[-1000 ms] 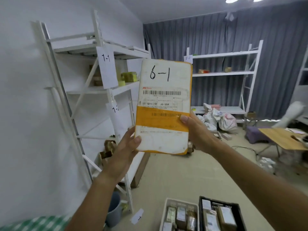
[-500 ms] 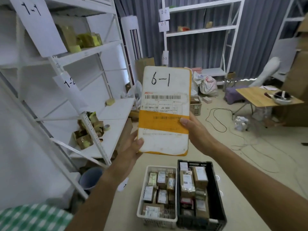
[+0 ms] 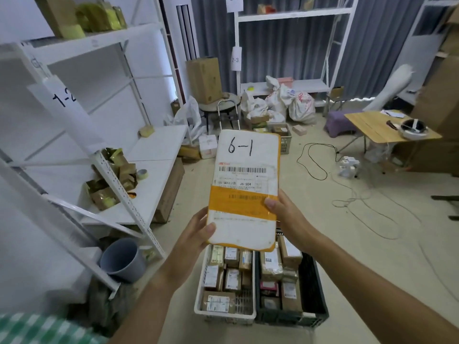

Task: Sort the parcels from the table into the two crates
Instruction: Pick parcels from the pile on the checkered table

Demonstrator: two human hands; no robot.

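Note:
A flat white parcel (image 3: 244,184) with an orange band, a barcode label and "6-1" handwritten at the top is held upright in front of me. My left hand (image 3: 196,232) grips its lower left edge, thumb on the front. My right hand (image 3: 285,214) grips its right edge at the orange band. Below it on the floor stand a white crate (image 3: 198,307) and a black crate (image 3: 319,301) side by side, both holding several small parcels.
A white shelf rack (image 3: 139,214) marked "1-2" stands at the left with packets on it, a grey bucket (image 3: 123,259) under it. A wooden table (image 3: 372,125) is at the far right. Cables (image 3: 352,194) lie on the floor. Bags and boxes pile near the back rack.
My view has tilted down from the racks toward the floor. Both crates are now fully in view beneath the parcel. Both hands keep the same hold on the parcel.

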